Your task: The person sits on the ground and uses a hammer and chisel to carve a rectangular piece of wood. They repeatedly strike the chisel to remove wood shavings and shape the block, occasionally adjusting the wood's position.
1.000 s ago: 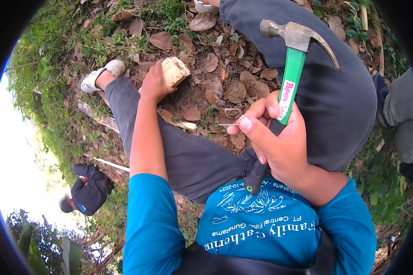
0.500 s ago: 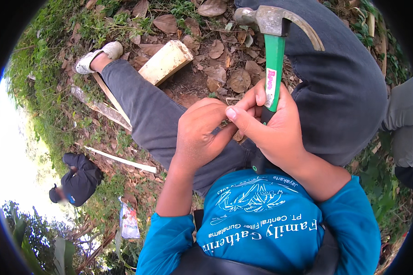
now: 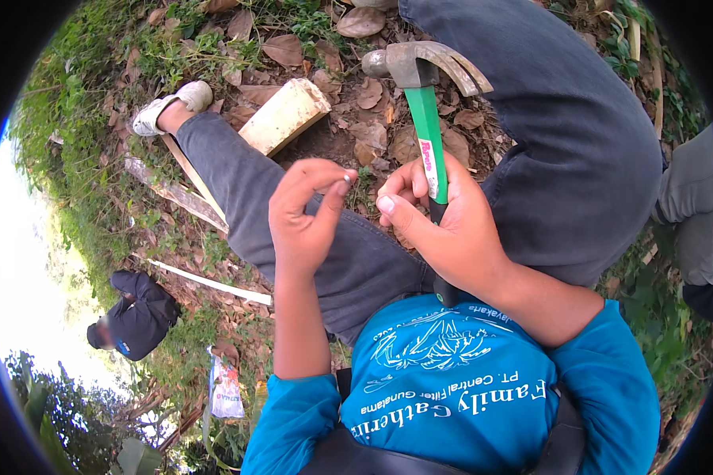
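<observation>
The person sits on dirt ground [image 3: 345, 127] that has dry brown leaves and green plants on it. The left hand [image 3: 305, 218] is up in front of the left leg [image 3: 238, 174], which wears dark grey trousers. Its grip is pinched together on a small, shiny grey metal nail [image 3: 347, 180]. Only a tiny end of the nail peeks out between the thumb and first finger; the rest is hidden.

The right hand [image 3: 455, 229] is just beside the left one, but the two do not touch. Its grip is clamped on a claw hammer [image 3: 426, 119] with a grey metal head and a green and black handle. The hammer's head points away from the person. Its round face is on the left side, and its split claw is on the right. The right thumb and first finger point toward the left hand.

A thick, pale yellow block of wood [image 3: 285, 115] lies on the ground, past the left leg and near a white shoe [image 3: 154, 116]. A long, thin, pale strip of wood [image 3: 210, 281] lies on the ground to the left. Farther left, another person in dark clothes [image 3: 140, 317] is bent over.
</observation>
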Demonstrator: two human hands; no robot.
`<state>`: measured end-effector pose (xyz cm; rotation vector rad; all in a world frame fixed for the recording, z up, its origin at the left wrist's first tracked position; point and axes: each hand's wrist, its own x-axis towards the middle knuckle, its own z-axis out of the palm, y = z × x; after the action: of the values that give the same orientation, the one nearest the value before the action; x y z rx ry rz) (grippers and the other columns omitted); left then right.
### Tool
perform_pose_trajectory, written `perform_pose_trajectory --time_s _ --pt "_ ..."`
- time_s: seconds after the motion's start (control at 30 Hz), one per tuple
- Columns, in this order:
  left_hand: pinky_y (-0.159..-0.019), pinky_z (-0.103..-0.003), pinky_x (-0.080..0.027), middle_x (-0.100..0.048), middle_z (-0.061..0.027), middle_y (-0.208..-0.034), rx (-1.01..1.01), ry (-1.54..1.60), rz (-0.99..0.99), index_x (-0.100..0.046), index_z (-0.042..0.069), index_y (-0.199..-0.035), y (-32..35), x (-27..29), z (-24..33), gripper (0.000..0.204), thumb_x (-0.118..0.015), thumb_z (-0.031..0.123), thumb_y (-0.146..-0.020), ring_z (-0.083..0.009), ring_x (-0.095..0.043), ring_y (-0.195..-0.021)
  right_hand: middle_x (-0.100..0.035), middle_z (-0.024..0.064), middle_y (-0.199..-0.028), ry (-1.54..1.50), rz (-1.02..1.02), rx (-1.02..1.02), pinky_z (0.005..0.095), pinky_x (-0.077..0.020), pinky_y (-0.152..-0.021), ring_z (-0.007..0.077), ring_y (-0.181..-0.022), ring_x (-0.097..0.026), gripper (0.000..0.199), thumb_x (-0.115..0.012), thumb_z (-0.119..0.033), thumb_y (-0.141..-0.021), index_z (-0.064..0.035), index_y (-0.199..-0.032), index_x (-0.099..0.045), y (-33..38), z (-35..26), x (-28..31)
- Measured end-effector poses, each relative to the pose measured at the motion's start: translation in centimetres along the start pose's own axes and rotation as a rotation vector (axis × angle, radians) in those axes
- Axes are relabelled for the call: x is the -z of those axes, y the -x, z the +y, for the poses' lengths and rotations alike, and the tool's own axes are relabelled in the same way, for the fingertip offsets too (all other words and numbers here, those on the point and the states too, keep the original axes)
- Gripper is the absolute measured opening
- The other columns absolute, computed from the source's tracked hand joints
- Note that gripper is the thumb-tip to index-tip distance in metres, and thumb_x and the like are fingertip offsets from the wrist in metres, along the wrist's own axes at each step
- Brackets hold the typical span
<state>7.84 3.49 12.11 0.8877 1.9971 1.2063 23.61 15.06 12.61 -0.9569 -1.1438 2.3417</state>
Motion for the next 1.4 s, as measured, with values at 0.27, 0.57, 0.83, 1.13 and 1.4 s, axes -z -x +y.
perform_pose_trajectory --time_s 0.27,0.57,0.83,1.13,1.4 --pt "-0.081 -0.023 -0.051 -0.074 -0.005 -0.096 0.158 -0.002 0.386 -0.073 -0.003 -0.109 -8.6 2.4 -17.5 0.021 -0.073 0.014 -0.096 -0.0088 -0.066 -0.087 -0.058 0.0041 -0.086 -0.168 0.037 -0.135 0.0251 -0.0516 -0.068 0.009 -0.075 -0.061 0.029 -0.067 0.002 -0.093 -0.0081 -0.095 -0.04 0.2 -2.4 0.3" --pt "-0.071 -0.021 -0.049 -0.071 -0.0005 -0.088 0.146 -0.01 0.423 -0.073 -0.002 -0.104 -10.0 1.3 -20.9 0.018 -0.07 0.015 -0.098 -0.0056 -0.062 -0.077 -0.056 0.0039 -0.088 -0.195 0.055 -0.19 0.0242 -0.0526 -0.067 0.0082 -0.072 -0.06 0.03 -0.069 0.0 -0.094 -0.0082 -0.098 -0.04 -0.1 -2.6 0.9" --pt "-0.069 -0.021 -0.047 -0.069 0.0008 -0.085 0.143 -0.017 0.435 -0.072 -0.001 -0.104 -9.7 1.4 -21.1 0.018 -0.07 0.017 -0.098 -0.0046 -0.059 -0.074 -0.056 0.003 -0.085 -0.133 0.046 -0.216 0.0228 -0.0496 -0.064 0.0078 -0.071 -0.06 0.03 -0.069 -0.002 -0.095 -0.0085 -0.098 -0.04 -0.2 -3.0 0.8" --pt "-0.067 -0.021 -0.046 -0.067 0.0018 -0.082 0.132 -0.048 0.448 -0.071 -0.002 -0.103 -9.5 1.1 -20.8 0.018 -0.069 0.016 -0.099 -0.0042 -0.057 -0.072 -0.055 0.0031 -0.087 -0.145 0.035 -0.23 0.0231 -0.0502 -0.063 0.0076 -0.071 -0.059 0.03 -0.068 -0.002 -0.095 -0.0084 -0.099 -0.04 -0.3 -2.9 0.5" --pt "-0.069 -0.02 -0.047 -0.069 0.0009 -0.087 0.116 -0.066 0.451 -0.07 0.0 -0.106 -9.3 0.9 -21.2 0.017 -0.067 0.015 -0.1 -0.0038 -0.059 -0.076 -0.055 0.0025 -0.086 -0.126 0.042 -0.258 0.0225 -0.0511 -0.062 0.0067 -0.07 -0.059 0.029 -0.068 -0.002 -0.096 -0.0089 -0.1 -0.04 -0.3 -2.6 -0.1"
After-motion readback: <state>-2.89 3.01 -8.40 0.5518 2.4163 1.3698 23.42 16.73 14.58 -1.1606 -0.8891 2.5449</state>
